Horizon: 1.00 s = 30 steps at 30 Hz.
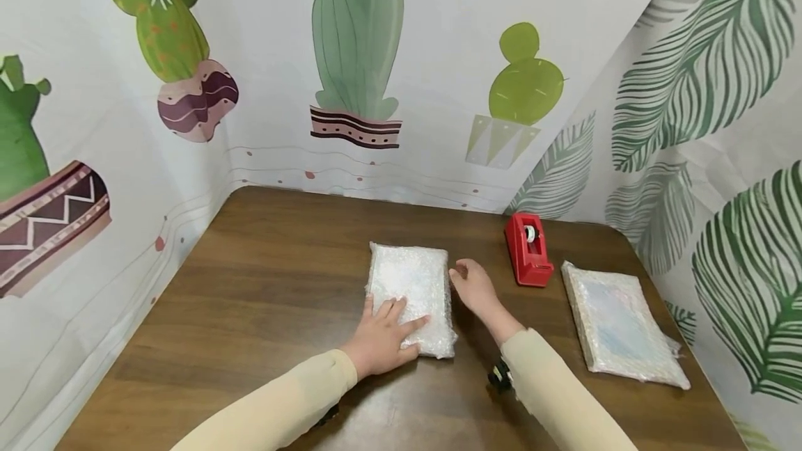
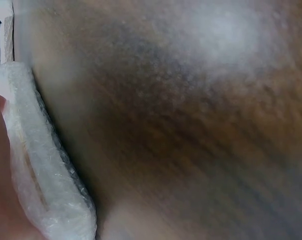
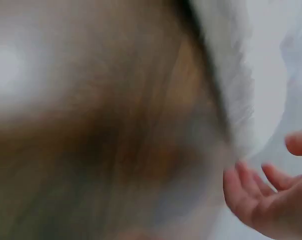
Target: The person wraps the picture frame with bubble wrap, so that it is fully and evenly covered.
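A flat rectangular package in bubble wrap (image 1: pixel 410 270) lies on the brown table, a pale picture faintly visible through its wrapping. My left hand (image 1: pixel 382 338) rests on its lower part with the fingers spread. In the left wrist view the wrapped edge of the package (image 2: pixel 45 155) shows beside part of that hand. Just off the package's right side is my right hand (image 1: pixel 474 289), its fingers loosely bent and nothing held. The right wrist view shows the same hand (image 3: pixel 271 200) with thumb and fingers apart, near the blurred package side (image 3: pixel 226 65).
A red tape dispenser (image 1: pixel 528 249) with a roll in it stands at the back right. Farther right lies a second bubble-wrapped package (image 1: pixel 617 322), close to the table's right edge. Cactus- and leaf-printed cloth (image 1: pixel 432 68) hangs behind the wooden table (image 1: pixel 263 277).
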{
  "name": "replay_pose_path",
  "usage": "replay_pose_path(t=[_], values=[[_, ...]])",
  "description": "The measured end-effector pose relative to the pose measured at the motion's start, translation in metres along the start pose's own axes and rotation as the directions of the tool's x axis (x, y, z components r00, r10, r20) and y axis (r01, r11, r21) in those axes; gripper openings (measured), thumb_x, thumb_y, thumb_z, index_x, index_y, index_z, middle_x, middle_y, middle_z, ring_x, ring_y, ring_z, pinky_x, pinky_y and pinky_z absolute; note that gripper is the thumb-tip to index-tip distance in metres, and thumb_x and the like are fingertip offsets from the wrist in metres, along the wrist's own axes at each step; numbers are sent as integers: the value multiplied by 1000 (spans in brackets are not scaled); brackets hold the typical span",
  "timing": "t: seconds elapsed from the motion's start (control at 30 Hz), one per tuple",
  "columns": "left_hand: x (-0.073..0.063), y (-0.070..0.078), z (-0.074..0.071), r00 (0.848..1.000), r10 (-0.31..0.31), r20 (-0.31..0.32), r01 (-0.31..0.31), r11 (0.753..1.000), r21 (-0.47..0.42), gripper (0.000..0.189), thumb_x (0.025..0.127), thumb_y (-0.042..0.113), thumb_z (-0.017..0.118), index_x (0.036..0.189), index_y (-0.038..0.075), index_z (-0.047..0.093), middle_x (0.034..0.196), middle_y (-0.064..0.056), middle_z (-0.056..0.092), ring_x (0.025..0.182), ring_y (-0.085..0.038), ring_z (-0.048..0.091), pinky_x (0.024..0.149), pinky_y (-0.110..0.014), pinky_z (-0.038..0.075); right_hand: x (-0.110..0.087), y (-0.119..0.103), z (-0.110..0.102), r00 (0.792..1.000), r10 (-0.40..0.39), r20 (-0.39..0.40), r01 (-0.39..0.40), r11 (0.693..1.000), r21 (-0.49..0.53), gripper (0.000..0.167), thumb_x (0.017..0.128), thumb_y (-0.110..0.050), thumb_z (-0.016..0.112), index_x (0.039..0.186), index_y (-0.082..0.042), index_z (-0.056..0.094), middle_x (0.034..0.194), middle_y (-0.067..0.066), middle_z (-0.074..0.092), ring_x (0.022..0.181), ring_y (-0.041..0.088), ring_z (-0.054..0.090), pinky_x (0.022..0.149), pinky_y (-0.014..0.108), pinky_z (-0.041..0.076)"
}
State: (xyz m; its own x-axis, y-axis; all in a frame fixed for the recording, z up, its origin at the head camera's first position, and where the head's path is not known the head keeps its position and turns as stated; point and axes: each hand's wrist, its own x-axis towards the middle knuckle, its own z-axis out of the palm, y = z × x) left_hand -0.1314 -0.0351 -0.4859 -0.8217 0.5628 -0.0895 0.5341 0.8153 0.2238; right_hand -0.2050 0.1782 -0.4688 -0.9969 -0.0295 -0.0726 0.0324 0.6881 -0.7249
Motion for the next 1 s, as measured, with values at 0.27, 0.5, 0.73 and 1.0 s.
replay_pose_path(t=[0.27, 0.5, 0.73, 1.0], values=[[-1, -4, 4, 998, -5, -70, 10, 998, 70, 57, 99, 52, 51, 152, 31, 50, 156, -16, 47, 144, -34, 46, 120, -71, 28, -81, -35, 21, 937, -334, 98, 347, 872, -347, 53, 102, -12, 58, 147, 12, 45, 158, 32, 41, 146, 49, 41, 113, 68, 40], [-5, -15, -8, 994, 0, -109, -24, 975, -222, 74, 99, 41, 59, 157, 1, 37, 158, -20, 46, 148, -37, 43, 124, -66, 27, -95, -12, 34, 965, -197, 172, 232, 949, -213, 55, 104, -8, 52, 150, 17, 34, 162, 37, 29, 151, 52, 29, 120, 64, 33], [-37, -35, -22, 966, -218, -139, 87, 780, -620, 73, 99, 13, 60, 160, -3, 24, 167, -24, 25, 154, -46, 28, 126, -59, 23, -97, -8, 45, 970, -179, 162, 191, 980, -58, 56, 107, -8, 46, 152, 19, 27, 164, 40, 13, 153, 58, 15, 122, 70, 21], [-51, -31, -7, 942, -331, 55, 174, 341, -924, 76, 96, -4, 60, 158, -12, 17, 163, -35, 19, 148, -51, 31, 121, -55, 31, -101, -2, 46, 985, -139, 100, 132, 988, 75, 65, 106, -7, 46, 154, 21, 12, 165, 40, 4, 153, 57, 13, 121, 69, 19]])
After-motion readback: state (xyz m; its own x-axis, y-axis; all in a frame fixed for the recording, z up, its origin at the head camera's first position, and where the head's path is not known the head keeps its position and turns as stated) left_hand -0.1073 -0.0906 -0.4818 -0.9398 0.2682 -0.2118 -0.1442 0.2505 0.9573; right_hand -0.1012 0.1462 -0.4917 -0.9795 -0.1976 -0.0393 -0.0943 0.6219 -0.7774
